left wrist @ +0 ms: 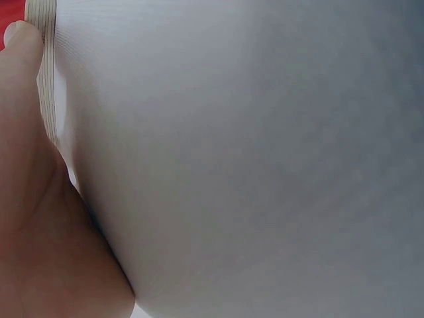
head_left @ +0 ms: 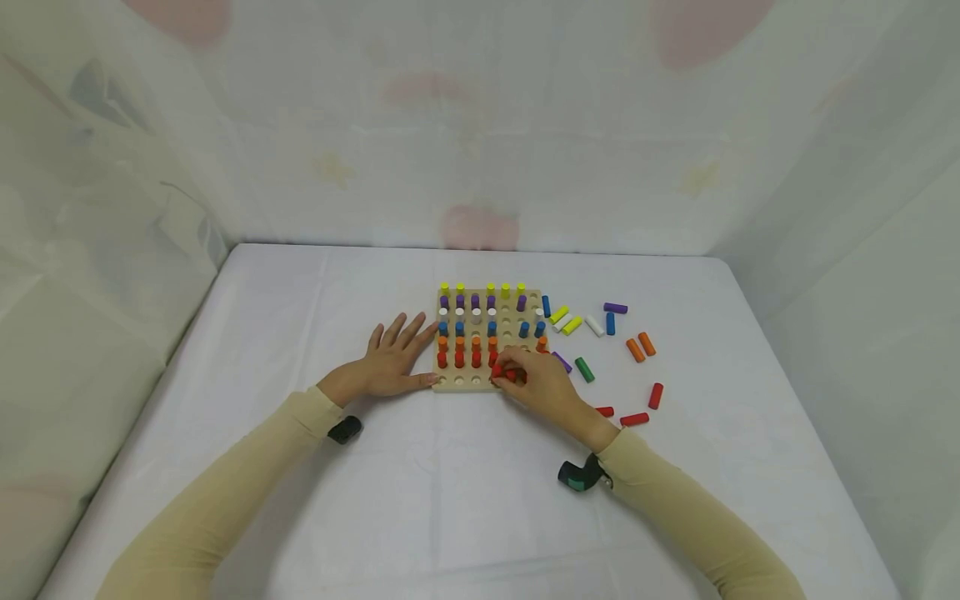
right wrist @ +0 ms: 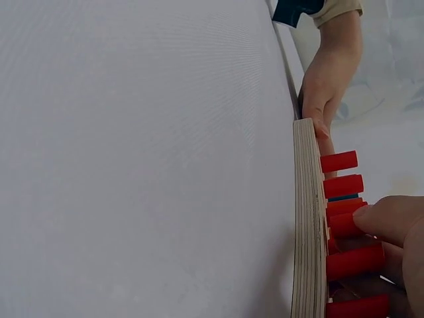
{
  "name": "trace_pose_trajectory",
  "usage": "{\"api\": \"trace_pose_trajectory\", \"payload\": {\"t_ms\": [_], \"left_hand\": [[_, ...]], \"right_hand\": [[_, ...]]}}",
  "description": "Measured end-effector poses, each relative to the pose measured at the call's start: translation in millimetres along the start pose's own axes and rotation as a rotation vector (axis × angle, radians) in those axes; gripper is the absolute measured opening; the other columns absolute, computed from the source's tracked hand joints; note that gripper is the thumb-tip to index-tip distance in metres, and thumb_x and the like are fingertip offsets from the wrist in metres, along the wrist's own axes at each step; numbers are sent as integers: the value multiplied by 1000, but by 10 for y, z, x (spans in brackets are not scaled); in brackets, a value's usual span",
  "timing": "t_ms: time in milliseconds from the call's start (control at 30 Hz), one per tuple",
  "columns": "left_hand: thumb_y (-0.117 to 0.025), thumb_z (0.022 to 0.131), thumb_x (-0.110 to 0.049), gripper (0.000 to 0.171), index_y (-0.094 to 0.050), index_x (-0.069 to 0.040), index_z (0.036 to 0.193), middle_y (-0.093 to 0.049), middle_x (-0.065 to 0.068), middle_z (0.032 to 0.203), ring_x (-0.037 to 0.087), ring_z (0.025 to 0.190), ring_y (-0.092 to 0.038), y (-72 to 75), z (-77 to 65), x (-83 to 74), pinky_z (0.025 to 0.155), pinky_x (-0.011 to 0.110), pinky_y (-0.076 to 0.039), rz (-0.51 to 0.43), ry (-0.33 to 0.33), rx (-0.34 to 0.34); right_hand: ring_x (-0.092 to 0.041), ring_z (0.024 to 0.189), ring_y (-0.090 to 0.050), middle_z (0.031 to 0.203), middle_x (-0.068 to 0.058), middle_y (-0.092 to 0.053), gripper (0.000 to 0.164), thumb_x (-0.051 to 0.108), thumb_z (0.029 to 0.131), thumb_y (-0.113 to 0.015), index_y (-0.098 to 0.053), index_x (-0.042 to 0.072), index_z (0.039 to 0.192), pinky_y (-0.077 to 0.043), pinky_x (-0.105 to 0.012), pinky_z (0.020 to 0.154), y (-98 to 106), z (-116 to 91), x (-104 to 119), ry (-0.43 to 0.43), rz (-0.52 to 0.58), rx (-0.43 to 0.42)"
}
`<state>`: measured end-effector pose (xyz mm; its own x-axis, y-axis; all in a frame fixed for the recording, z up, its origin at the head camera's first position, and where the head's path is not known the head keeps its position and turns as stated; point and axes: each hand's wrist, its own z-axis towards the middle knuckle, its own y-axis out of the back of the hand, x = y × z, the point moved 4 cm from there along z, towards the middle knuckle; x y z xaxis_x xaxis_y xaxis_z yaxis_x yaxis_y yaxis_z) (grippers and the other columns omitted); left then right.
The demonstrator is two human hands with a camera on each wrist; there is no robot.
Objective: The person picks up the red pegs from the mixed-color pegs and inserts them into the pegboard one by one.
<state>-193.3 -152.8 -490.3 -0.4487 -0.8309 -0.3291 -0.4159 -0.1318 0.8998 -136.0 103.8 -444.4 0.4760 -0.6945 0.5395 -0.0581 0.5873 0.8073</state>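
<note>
A wooden pegboard (head_left: 467, 387) lies on the white table, with rows of yellow, purple, white, blue, orange and red pegs standing in it. My left hand (head_left: 390, 362) lies flat with spread fingers at the board's left side; its thumb (left wrist: 25, 46) touches the board's edge. Over the front right part of the board, my right hand (head_left: 551, 387) pinches a red peg (right wrist: 346, 226) between thumb and fingers. Other red pegs (right wrist: 354, 262) stand close beside those fingers. My right hand hides part of the board's right front corner.
Loose pegs lie right of the board: a green peg (head_left: 584, 369), a purple peg (head_left: 616, 308), a blue peg (head_left: 611, 323), an orange peg (head_left: 635, 350), a red peg (head_left: 634, 419) and several more. Curtains hang behind and at both sides of the table.
</note>
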Motion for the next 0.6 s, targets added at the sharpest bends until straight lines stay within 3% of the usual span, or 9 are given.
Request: {"api": "trace_pose_trajectory", "payload": {"t_ms": [600], "left_hand": [[-46, 94, -67, 94, 6, -26, 160, 13, 11, 168, 43, 153, 15, 0, 4, 16, 117, 70, 6, 4, 3, 8]], "right_hand": [[-7, 73, -53, 88, 6, -70, 20, 25, 86, -79, -70, 20, 103, -46, -18, 64, -21, 4, 10, -36, -28, 19]]}}
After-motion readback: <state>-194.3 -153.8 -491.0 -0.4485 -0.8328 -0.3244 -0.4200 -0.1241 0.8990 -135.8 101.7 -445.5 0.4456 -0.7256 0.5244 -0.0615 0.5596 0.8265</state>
